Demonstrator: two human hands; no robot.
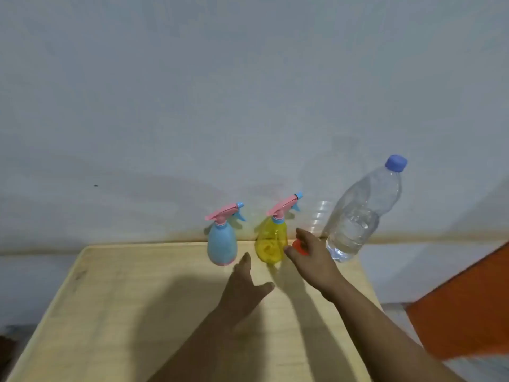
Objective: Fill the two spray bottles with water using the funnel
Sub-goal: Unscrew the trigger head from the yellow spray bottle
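Note:
Two spray bottles stand at the far edge of the wooden table (137,312), both with pink trigger heads on: a light blue bottle (222,244) on the left and a transparent yellow bottle (271,244) to its right. A large clear water bottle (358,216) with a blue cap stands at the far right corner. An orange funnel (298,247) lies between the yellow bottle and the water bottle, mostly hidden under my right hand (311,257), whose thumb and fingers reach around it. My left hand (243,288) hovers open, fingers pointing toward the gap between the two spray bottles.
A pale wall rises directly behind the table. An orange object (468,307) sits off the table's right side, lower down. The table's near and left areas show bare wood.

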